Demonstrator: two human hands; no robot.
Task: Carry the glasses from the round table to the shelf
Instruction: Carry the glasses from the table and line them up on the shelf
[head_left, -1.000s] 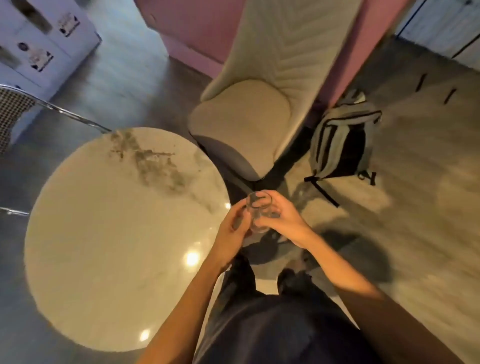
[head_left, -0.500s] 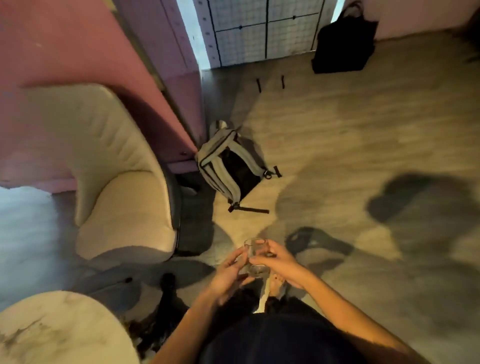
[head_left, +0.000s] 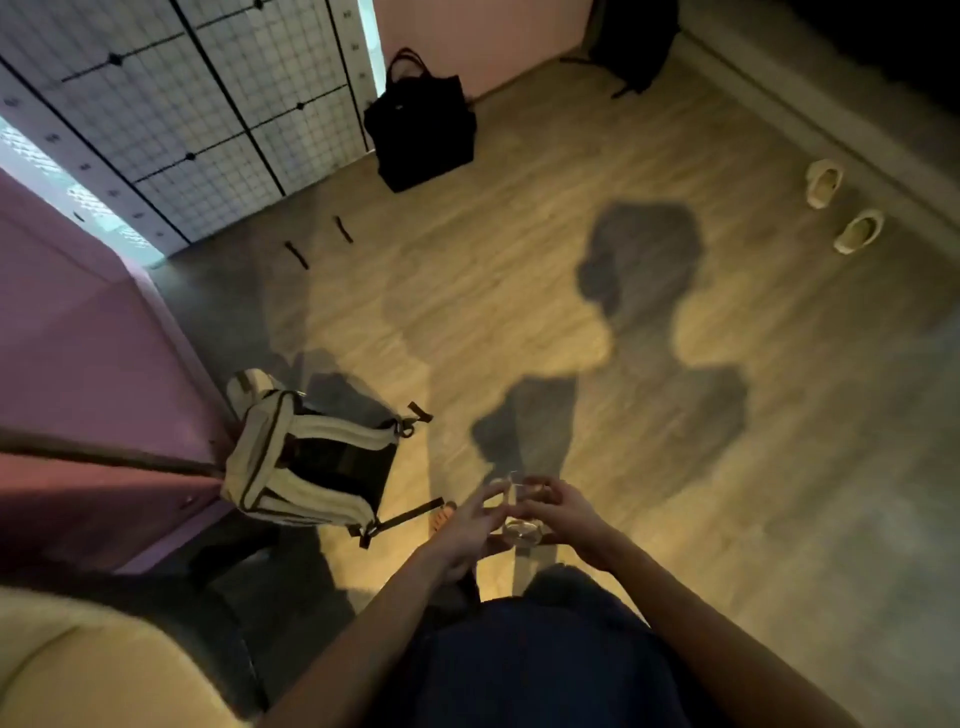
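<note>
A clear drinking glass (head_left: 519, 512) is held upright in front of my waist, above the wooden floor. My right hand (head_left: 563, 512) wraps its far and right side with curled fingers. My left hand (head_left: 467, 525) presses its fingertips against the glass's left side. The glass is transparent and blurred, so I cannot tell whether it is one glass or a stack. The round table and the shelf are out of view.
A beige and black backpack (head_left: 306, 462) lies on the floor to my left, against a pink wall (head_left: 78, 364). A black bag (head_left: 423, 124) stands by a white grid panel (head_left: 208, 104) ahead. Two slippers (head_left: 841, 208) lie far right. A cream chair (head_left: 104, 670) is at bottom left.
The view has swung right, away from the round table and chair, toward open floor. Both hands kept hold of the glass at the same height in front of me.
</note>
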